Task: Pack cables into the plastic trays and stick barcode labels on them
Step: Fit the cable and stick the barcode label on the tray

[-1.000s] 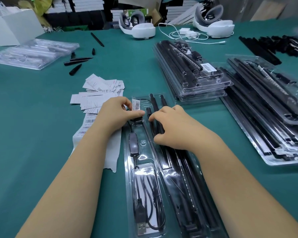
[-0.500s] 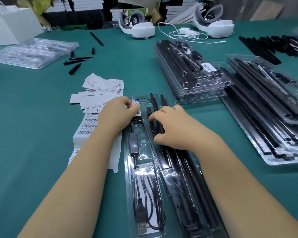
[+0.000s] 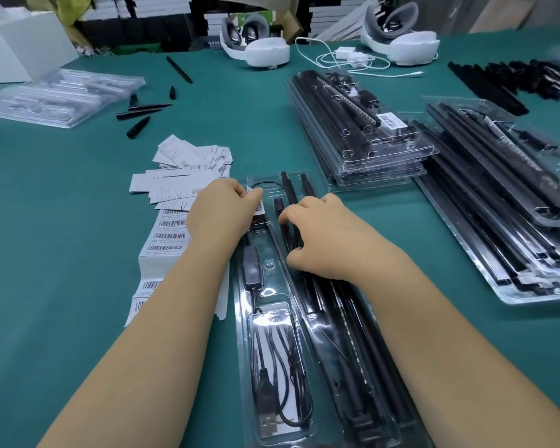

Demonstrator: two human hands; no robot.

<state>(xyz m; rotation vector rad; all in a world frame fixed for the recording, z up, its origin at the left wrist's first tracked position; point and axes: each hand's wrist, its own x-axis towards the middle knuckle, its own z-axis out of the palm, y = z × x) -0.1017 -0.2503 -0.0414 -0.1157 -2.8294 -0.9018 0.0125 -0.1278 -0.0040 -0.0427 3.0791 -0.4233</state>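
Pinching a small barcode label (image 3: pixel 255 202) between thumb and curled fingers, the left hand (image 3: pixel 222 210) holds it against the far left end of the clear plastic tray (image 3: pixel 274 321) that lies lengthwise between both forearms. How much of the label is already stuck down is hard to tell, since the fingers cover part of it. The right hand (image 3: pixel 328 237) rests on the tray just beside it, fingers bent, their tips pressing down on the black rods (image 3: pixel 291 195) seated in the tray's right channels. In the tray's left channel a black USB cable (image 3: pixel 269 360) lies coiled, its plug toward the near end.

Under and beside the left forearm a strip of barcode labels (image 3: pixel 168 237) lies on the green table (image 3: pixel 46 221), with a loose heap of white paper slips (image 3: pixel 181 176) just beyond it. Farther right sit two stacks of filled trays (image 3: pixel 362 137), the nearer stack's top tray bearing a label. Empty clear trays (image 3: pixel 55 95) lie at far left, with loose black parts (image 3: pixel 143 114) near them.
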